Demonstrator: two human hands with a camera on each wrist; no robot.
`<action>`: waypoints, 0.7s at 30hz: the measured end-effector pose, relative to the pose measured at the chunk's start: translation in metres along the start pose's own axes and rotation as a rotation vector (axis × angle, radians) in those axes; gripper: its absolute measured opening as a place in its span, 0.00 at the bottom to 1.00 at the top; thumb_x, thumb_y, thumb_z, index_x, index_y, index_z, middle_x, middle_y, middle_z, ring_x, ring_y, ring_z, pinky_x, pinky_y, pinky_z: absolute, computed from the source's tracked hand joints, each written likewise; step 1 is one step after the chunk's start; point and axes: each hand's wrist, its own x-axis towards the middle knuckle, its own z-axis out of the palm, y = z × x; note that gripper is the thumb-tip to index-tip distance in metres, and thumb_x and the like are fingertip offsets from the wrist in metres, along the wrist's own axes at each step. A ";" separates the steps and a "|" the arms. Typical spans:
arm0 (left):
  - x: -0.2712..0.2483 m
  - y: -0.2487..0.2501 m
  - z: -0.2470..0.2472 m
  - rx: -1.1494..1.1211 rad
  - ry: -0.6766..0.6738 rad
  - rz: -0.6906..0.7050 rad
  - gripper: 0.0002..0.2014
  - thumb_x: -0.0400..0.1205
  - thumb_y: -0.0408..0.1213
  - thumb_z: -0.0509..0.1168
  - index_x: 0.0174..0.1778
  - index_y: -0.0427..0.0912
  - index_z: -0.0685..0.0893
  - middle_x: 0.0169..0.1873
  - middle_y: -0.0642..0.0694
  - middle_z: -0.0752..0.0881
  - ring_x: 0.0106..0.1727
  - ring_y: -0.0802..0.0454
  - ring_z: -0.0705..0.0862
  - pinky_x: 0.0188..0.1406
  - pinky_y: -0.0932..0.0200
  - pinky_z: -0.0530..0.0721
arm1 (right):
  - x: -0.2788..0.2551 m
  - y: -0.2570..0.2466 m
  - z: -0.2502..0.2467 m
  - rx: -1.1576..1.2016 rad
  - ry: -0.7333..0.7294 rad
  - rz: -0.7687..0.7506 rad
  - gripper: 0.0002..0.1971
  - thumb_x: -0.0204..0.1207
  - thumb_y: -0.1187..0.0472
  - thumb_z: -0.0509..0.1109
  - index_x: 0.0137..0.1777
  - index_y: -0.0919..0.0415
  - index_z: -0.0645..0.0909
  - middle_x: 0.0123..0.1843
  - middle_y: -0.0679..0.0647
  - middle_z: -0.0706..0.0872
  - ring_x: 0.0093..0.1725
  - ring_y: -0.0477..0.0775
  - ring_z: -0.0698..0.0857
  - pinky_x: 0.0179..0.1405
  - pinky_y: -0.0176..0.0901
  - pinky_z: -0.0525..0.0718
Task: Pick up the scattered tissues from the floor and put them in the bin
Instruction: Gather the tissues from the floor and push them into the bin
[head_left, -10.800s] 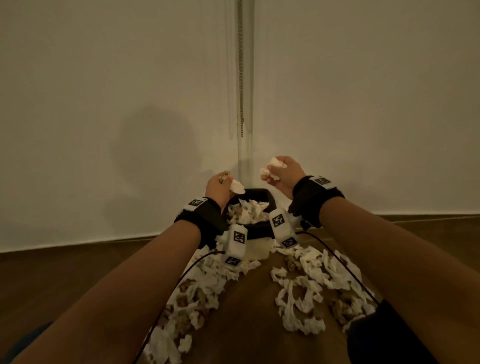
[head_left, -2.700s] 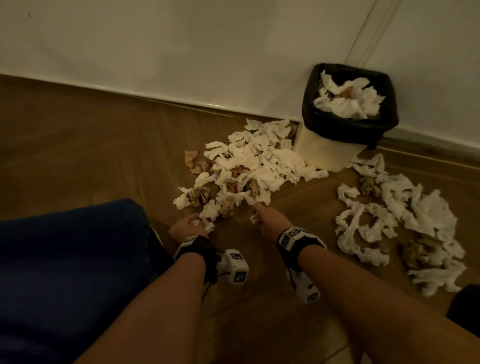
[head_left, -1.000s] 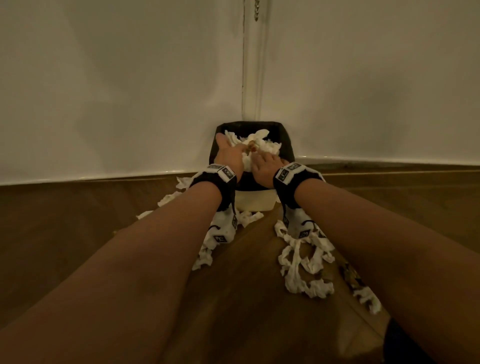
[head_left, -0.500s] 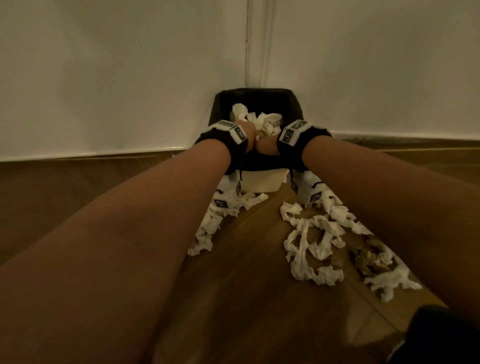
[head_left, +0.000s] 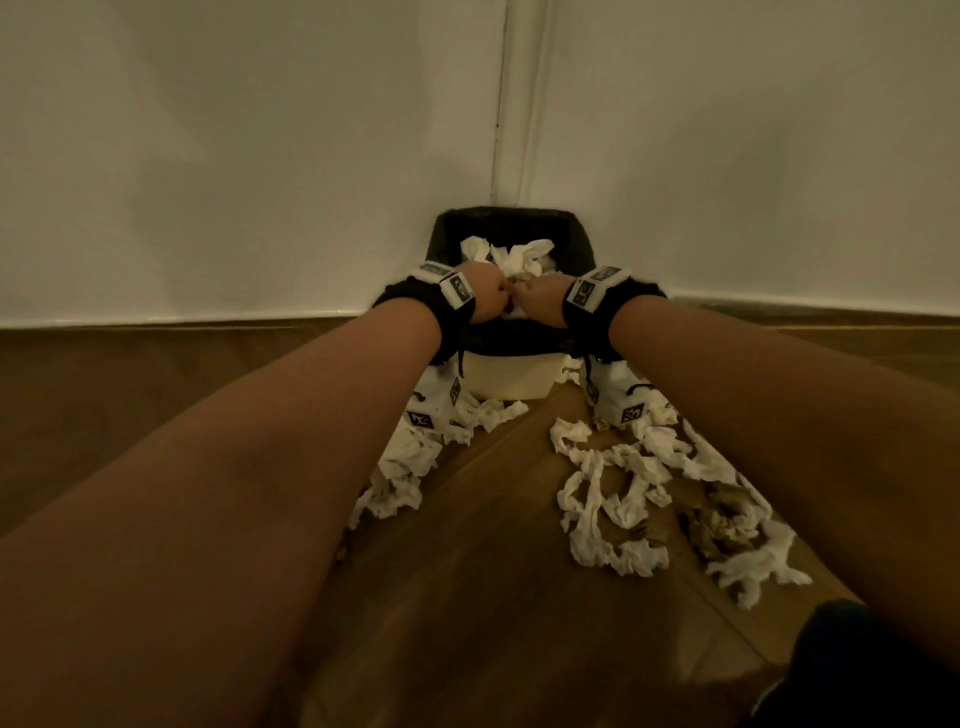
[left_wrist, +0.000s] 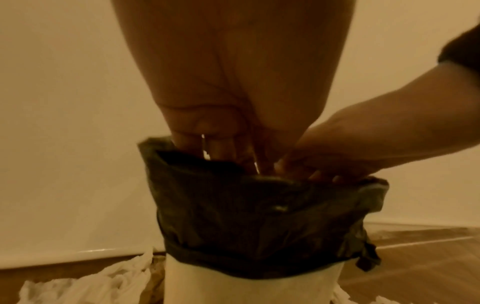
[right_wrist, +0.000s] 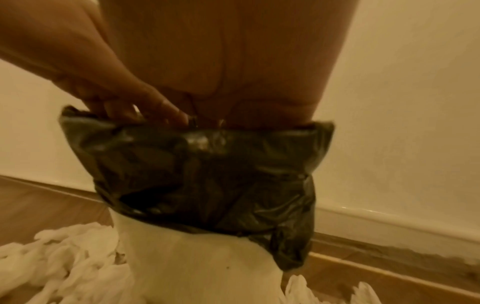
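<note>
The bin (head_left: 511, 376) stands in the corner of the room, white with a black liner (left_wrist: 259, 216) folded over its rim. White crumpled tissues (head_left: 511, 257) fill its mouth. Both my hands are side by side in the opening. My left hand (head_left: 485, 296) points its fingers (left_wrist: 215, 152) straight down into the liner. My right hand (head_left: 543, 306) presses in beside it, its fingers bent down over the near rim (left_wrist: 319, 174). The liner (right_wrist: 207, 174) hides the tips of both hands. More tissues lie on the floor left (head_left: 415, 457) and right (head_left: 613, 478) of the bin.
White walls meet behind the bin, with a skirting board (head_left: 156, 319) along the wooden floor (head_left: 493, 571). Some brownish crumpled pieces (head_left: 727, 525) lie among the right pile. A dark shape (head_left: 857, 665) sits at the lower right corner.
Both hands have gone from lying flat on top of the tissues to pushing deeper into the bin mouth, close together. The pile in the bin sits lower.
</note>
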 end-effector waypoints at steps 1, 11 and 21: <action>-0.008 -0.002 -0.006 -0.027 0.045 0.018 0.18 0.86 0.39 0.53 0.63 0.35 0.82 0.60 0.36 0.84 0.60 0.40 0.81 0.57 0.53 0.78 | -0.007 0.004 -0.002 0.057 0.002 -0.063 0.23 0.88 0.58 0.44 0.79 0.66 0.59 0.78 0.66 0.67 0.76 0.65 0.69 0.75 0.49 0.65; -0.117 -0.039 -0.006 -0.443 0.395 -0.086 0.14 0.83 0.35 0.53 0.56 0.47 0.83 0.53 0.42 0.87 0.50 0.44 0.85 0.50 0.53 0.83 | -0.093 0.015 -0.011 0.102 0.410 -0.189 0.18 0.85 0.58 0.50 0.61 0.65 0.78 0.58 0.62 0.80 0.58 0.63 0.78 0.56 0.53 0.77; -0.211 -0.070 0.030 -0.536 0.379 -0.248 0.14 0.84 0.34 0.51 0.54 0.47 0.82 0.51 0.43 0.87 0.36 0.50 0.81 0.26 0.62 0.74 | -0.174 -0.028 0.020 0.169 0.350 -0.241 0.16 0.83 0.60 0.53 0.62 0.60 0.81 0.61 0.60 0.84 0.60 0.60 0.81 0.60 0.49 0.80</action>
